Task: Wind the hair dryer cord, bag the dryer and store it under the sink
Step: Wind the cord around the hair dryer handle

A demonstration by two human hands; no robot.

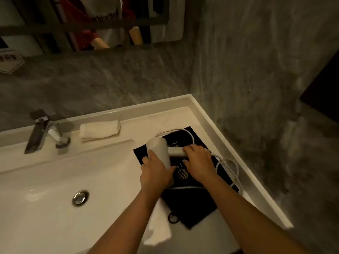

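My left fingers [146, 159] wrap around the barrel of the hair dryer [159, 150], clamped on its smooth white shell, while my right hand [197, 162] closes over the handle where the cord [228, 168] leaves it. The dryer sits on a black drawstring bag [194, 204] spread flat on the worktop [161, 120], right of the basin and near the corner wall. The cord is unwound, looping loosely over the bag's far edge and out toward the right rim. I judge the dryer light but rigid, its plastic a little slick, so the barrel and handle are the sound places to grip; the cord looks springy and should want to uncoil, so I would pinch it close to the handle and lay each turn snugly. The bag is soft and limp and will need its mouth held open. A folded towel [100, 130] lies far left, beside the tap [46, 133].
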